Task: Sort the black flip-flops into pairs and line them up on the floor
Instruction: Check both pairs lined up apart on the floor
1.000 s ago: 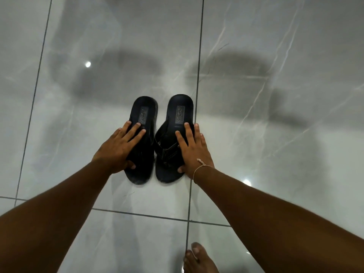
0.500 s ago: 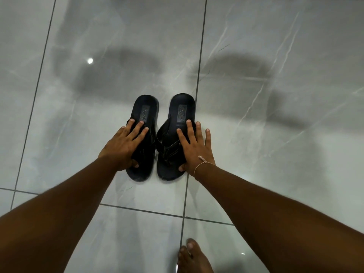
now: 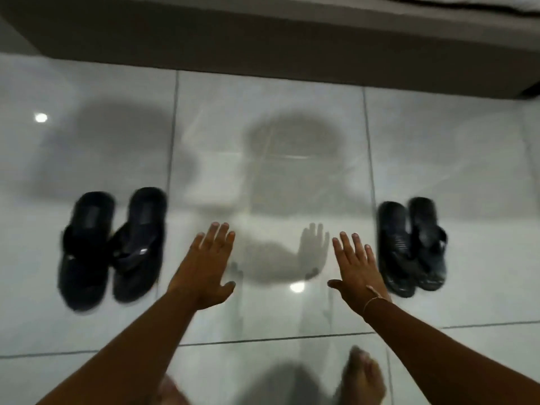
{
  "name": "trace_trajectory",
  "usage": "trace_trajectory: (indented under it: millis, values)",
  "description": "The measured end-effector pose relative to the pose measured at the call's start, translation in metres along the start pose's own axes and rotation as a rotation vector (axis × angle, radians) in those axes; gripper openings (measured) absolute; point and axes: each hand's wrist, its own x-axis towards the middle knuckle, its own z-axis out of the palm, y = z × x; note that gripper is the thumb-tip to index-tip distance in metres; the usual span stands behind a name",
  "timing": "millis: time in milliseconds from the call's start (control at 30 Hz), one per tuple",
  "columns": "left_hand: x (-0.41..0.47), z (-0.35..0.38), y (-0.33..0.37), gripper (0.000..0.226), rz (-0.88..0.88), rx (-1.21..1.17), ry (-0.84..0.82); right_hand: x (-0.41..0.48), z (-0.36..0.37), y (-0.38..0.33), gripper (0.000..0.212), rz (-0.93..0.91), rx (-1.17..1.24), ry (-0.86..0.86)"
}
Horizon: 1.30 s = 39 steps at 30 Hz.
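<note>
Two flip-flop pairs (image 3: 111, 247) (image 3: 412, 247) lie on floor (image 3: 292, 185) (left, right).

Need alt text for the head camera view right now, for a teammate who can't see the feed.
Two pairs of black rubber flip-flops sit on the glossy grey tiled floor, one pair at left and one at right. Between them the person's left hand and right hand are open, holding nothing. The picture is motion-blurred.

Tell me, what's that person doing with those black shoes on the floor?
A person is sorting black flip-flops into pairs on a shiny tiled floor. One pair sits side by side on the left, another pair on the right. Both hands are empty and spread open above the bare tile between them: the left hand and the right hand. Neither touches a flip-flop.
</note>
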Motion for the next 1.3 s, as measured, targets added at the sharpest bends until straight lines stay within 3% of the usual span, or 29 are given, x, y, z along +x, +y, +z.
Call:
trace_trajectory:
  millis: [233, 433, 533, 700, 1300]
  values:
    - [0.157, 0.022, 0.223, 0.103, 0.149, -0.102, 0.03, 0.009, 0.008, 0.229, 0.096, 0.151, -0.121, -0.051]
    - [0.245, 0.069, 0.332, 0.116, 0.221, -0.044, -0.027, 0.047, 0.039, 0.309, 0.109, 0.065, -0.156, -0.141]
    - [0.255, 0.094, 0.348, 0.114, 0.213, 0.049, -0.057, 0.054, 0.061, 0.318, 0.111, 0.05, -0.12, -0.186]
    - [0.255, 0.103, 0.342, 0.107, 0.171, 0.049, -0.034, 0.045, 0.089, 0.333, 0.114, 0.082, -0.064, -0.1]
    - [0.253, 0.101, 0.34, 0.105, 0.184, 0.118, -0.036, 0.045, 0.1, 0.318, 0.113, -0.019, -0.136, -0.04]
